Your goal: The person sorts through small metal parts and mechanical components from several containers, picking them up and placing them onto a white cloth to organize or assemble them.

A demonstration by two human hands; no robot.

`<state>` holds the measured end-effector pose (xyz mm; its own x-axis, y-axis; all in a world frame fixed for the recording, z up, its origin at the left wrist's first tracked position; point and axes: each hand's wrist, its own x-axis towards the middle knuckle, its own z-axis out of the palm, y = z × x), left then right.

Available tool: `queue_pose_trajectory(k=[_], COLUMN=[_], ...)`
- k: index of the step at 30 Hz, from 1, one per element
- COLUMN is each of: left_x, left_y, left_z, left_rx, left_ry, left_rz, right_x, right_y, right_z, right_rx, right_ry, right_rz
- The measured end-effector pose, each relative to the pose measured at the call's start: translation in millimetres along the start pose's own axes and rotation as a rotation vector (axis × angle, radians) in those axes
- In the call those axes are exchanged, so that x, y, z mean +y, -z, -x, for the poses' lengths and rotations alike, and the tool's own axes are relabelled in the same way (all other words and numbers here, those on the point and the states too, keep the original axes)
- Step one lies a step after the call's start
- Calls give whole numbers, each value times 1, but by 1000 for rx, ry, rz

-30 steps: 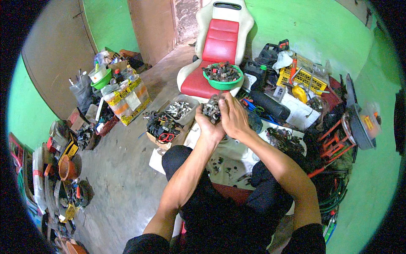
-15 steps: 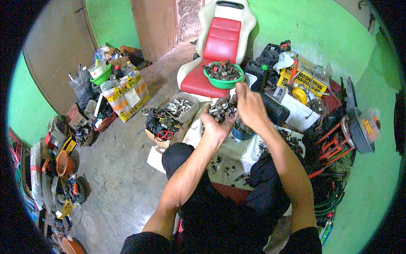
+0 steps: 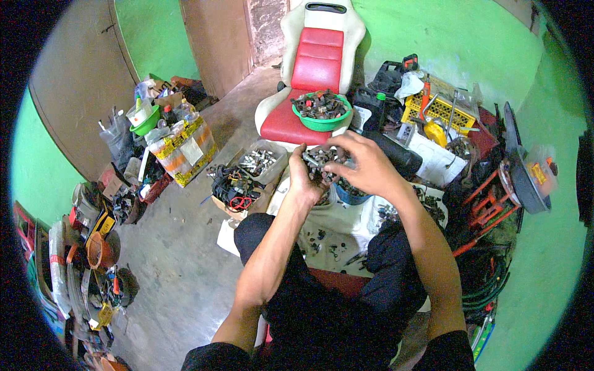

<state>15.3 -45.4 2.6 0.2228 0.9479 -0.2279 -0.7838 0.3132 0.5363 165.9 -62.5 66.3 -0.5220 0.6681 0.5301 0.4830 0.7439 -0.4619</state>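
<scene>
My left hand (image 3: pixel 303 178) is cupped, palm up, around a heap of dark and silvery bolts (image 3: pixel 317 159). Over the heap's right side curves my right hand (image 3: pixel 368 162), its thumb and forefinger apart and their tips at the bolts. Nothing shows clearly gripped between them. Just under both hands stands a blue bowl (image 3: pixel 352 196) of small parts, partly covered by the right hand. Left of them sits a clear plastic tub (image 3: pixel 263 159) of shiny metal bolts, beside a cardboard box (image 3: pixel 230 209) with black cables and a red wire.
A green basin (image 3: pixel 322 122) full of dark parts rests on a red and white car seat (image 3: pixel 314 68) ahead. Small loose parts lie on the white sheet (image 3: pixel 334 238) between my knees. A yellow crate (image 3: pixel 436 114) and tools stand at the right, a taped carton (image 3: pixel 185 151) at the left.
My right hand has lowered from above the heap, its fingers parting over the bolts. My left hand stays cupped around them, slightly further left. The view has shifted a little.
</scene>
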Motion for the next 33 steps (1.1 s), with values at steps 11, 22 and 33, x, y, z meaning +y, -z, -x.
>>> queue_pose_trajectory(k=[11, 22, 33], left_x=[-4, -2, 8], left_y=[-2, -10, 5], left_z=[2, 7, 9], left_rx=[95, 80, 31], left_ry=[-30, -10, 18], left_rz=[5, 19, 41], right_x=[-5, 20, 25], right_y=[-10, -17, -21], right_z=[-3, -6, -10], right_rx=[-89, -34, 9], right_ry=[-37, -140, -768], right_rz=[26, -75, -1290])
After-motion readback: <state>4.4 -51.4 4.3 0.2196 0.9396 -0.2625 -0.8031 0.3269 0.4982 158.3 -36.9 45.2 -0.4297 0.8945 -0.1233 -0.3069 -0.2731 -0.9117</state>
